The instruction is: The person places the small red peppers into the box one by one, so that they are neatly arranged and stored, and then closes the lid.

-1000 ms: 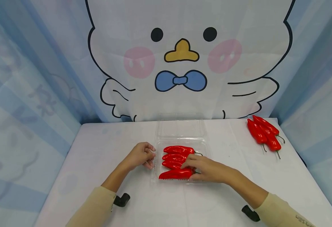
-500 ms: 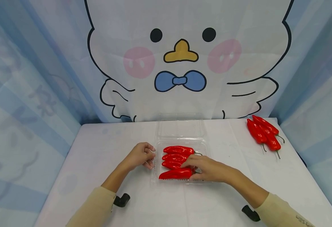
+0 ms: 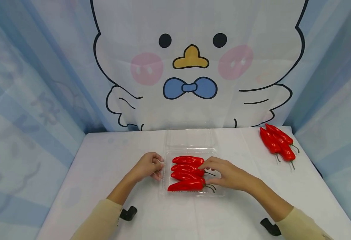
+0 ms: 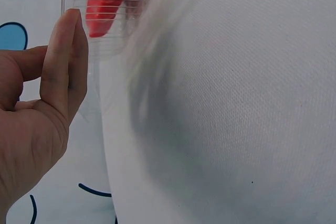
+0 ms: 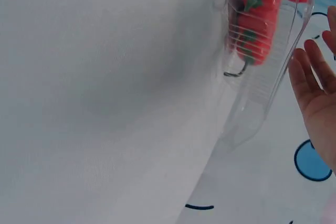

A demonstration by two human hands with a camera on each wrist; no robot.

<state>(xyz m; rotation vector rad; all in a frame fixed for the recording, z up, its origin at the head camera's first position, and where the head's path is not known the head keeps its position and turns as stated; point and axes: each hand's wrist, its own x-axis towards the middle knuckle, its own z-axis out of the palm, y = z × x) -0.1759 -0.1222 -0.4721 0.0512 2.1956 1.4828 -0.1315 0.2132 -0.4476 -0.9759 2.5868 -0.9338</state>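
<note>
Head view: Draws the right hand point(image 3: 228, 173) slightly back from four red peppers point(image 3: 186, 185) lying side by side in the clear tray point(image 3: 167, 156), with thumb and fingers apart and clamped on nothing. Bares pepper stems point(image 3: 211, 187) partly covered half a second ago; keeps the left hand point(image 3: 146, 165) at the tray's left edge, as before. Looks just over half loaded, with three loose peppers point(image 3: 282, 145) left at the far right corner of the table point(image 3: 193, 218) and the lid point(image 3: 190, 138) not yet closed.

Left wrist view: Shows fingers point(image 4: 58, 72) nearly straight, close together, reaching the tray's rim; hides the thumb's tip, so cannot tell whether pinching.

Right wrist view: Shows fingers slightly parted beside the tray wall point(image 5: 275, 85), too close to judge contact.
</note>
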